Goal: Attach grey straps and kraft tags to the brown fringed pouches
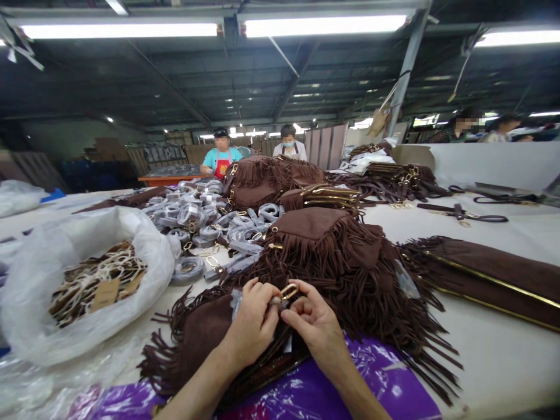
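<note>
Between my two hands is a gold metal clasp (pixel 289 291), a long oval ring that looks like a strap hook. My left hand (pixel 256 312) pinches its near end, where a strap in clear plastic seems to join it. My right hand (pixel 312 318) has its curled fingers on the clasp's other side. Beneath both hands lies a dark brown fringed bag (pixel 196 332), its zip edge partly hidden by my wrists. Right behind it are more brown fringed bags (pixel 310 224) in a heap. Purple plastic sheeting (pixel 371 373) spreads under the bag in front of me.
At left stands an open white plastic sack (pixel 161 256) of corded brown tags (pixel 105 294). Plastic-wrapped coiled straps (pixel 196 213) pile up behind it. Flat brown zipped pieces (pixel 494 280) lie at right, loose straps (pixel 464 214) beyond. Two people (pixel 222 154) are across the table.
</note>
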The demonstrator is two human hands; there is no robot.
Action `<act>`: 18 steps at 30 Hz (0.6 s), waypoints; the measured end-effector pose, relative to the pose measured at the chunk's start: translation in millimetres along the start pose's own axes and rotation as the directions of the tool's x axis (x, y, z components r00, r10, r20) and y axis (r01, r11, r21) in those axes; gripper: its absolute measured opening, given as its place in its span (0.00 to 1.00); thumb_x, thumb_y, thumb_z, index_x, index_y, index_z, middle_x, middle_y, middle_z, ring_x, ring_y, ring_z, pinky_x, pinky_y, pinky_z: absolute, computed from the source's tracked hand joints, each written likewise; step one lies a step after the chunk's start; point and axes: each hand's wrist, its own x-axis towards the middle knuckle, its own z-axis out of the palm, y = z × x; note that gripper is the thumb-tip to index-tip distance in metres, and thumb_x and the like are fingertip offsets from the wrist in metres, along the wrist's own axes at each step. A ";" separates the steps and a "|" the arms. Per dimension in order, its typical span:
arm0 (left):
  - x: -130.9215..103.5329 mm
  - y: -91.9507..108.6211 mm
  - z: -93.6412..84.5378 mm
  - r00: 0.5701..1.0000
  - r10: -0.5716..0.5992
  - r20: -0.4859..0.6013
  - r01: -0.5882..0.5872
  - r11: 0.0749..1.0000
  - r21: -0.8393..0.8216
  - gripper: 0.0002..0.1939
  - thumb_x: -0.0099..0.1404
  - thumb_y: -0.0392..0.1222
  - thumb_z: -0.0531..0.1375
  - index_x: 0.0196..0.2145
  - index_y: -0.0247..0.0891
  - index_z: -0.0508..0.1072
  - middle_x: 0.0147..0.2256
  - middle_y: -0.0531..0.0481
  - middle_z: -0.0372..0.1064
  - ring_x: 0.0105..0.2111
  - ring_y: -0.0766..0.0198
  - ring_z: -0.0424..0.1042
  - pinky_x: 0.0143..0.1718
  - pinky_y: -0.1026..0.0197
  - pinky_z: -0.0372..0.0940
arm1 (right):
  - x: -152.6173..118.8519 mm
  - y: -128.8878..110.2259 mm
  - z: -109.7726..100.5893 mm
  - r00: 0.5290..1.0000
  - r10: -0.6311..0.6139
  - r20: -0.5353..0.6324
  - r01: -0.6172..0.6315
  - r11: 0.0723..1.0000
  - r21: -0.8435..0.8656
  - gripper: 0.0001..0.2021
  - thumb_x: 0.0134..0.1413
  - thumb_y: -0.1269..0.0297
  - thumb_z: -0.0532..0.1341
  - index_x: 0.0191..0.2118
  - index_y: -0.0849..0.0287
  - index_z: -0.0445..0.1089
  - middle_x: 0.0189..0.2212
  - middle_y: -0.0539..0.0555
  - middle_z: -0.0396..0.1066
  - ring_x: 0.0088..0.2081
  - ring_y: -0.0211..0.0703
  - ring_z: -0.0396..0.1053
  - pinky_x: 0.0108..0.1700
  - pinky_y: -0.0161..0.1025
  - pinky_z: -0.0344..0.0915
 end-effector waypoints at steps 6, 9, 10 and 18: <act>-4.1 1.7 -6.9 0.998 0.066 0.024 -0.064 0.995 -0.081 0.11 0.62 0.28 0.53 0.38 0.40 0.68 0.34 0.53 0.69 0.39 0.62 0.68 0.61 0.46 0.49 | -4.3 1.2 -14.7 0.996 -0.046 0.079 0.055 0.992 -0.118 0.10 0.49 0.55 0.69 0.29 0.56 0.77 0.21 0.45 0.62 0.23 0.34 0.52 0.27 0.33 0.53; -1.6 -0.5 -9.9 0.998 0.060 -0.018 -0.062 0.988 -0.139 0.08 0.61 0.28 0.57 0.36 0.39 0.69 0.36 0.50 0.69 0.41 0.60 0.68 0.52 0.52 0.58 | -5.3 3.6 -15.9 0.997 -0.008 0.072 0.018 0.991 -0.132 0.13 0.50 0.51 0.68 0.28 0.56 0.75 0.20 0.44 0.57 0.23 0.33 0.49 0.26 0.33 0.51; -0.7 -1.9 -9.9 0.998 0.055 -0.033 -0.059 0.986 -0.153 0.07 0.61 0.28 0.58 0.35 0.39 0.69 0.36 0.50 0.69 0.40 0.60 0.67 0.48 0.55 0.60 | -5.4 3.7 -15.7 0.997 0.005 0.073 0.005 0.991 -0.133 0.14 0.50 0.50 0.68 0.28 0.57 0.75 0.20 0.44 0.57 0.23 0.33 0.48 0.26 0.33 0.51; 1.9 -10.9 -11.4 0.995 0.091 -0.039 -0.096 0.985 -0.142 0.10 0.61 0.25 0.61 0.29 0.37 0.66 0.30 0.52 0.65 0.34 0.64 0.65 0.34 0.64 0.59 | -5.2 -1.8 -17.0 0.996 0.043 0.077 -0.028 0.983 -0.179 0.18 0.48 0.47 0.69 0.26 0.59 0.73 0.20 0.45 0.59 0.24 0.36 0.52 0.28 0.34 0.52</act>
